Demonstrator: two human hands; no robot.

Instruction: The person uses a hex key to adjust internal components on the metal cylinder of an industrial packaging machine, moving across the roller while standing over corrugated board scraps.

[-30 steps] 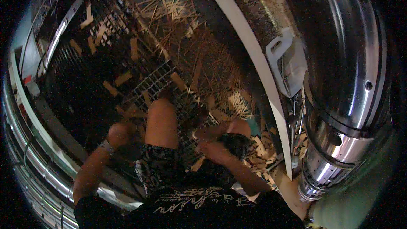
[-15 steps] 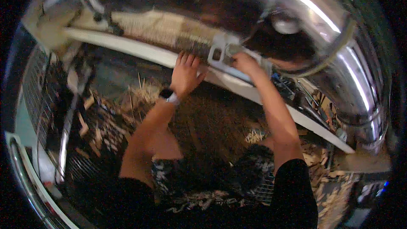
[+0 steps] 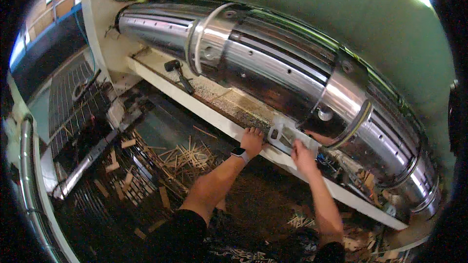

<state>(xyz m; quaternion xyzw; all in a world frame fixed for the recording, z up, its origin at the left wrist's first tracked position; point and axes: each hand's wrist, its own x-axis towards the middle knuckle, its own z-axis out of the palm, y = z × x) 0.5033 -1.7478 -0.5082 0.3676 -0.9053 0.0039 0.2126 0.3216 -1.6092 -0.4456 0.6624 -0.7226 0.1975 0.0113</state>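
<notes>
My left hand (image 3: 252, 141) lies over the top edge of a long cream-coloured beam (image 3: 214, 118), fingers stretched out and holding nothing. A dark-faced watch (image 3: 239, 151) is on that wrist. Just right of it, a whitish plastic box (image 3: 286, 130) with a cut-out handle sits on the ledge behind the beam. My right hand (image 3: 303, 157) is at the box's near side, its fingers curled together. What they pinch, if anything, is too small or hidden to make out. Beyond the box runs a large shiny metal roller (image 3: 278, 65) with holes and rings around it.
A black cordless power tool (image 3: 179, 75) lies on the ledge to the left. Small tools and dark parts (image 3: 334, 163) lie right of the box. Wood strips (image 3: 187, 158) and scraps litter the floor below. A metal rail (image 3: 27, 165) stands at far left, and a green cover (image 3: 312, 5) arches behind the roller.
The view has swung up and left, so more of the roller and the black power tool show. Both hands stay beside the box and beam; the right hand has drawn slightly toward me.
</notes>
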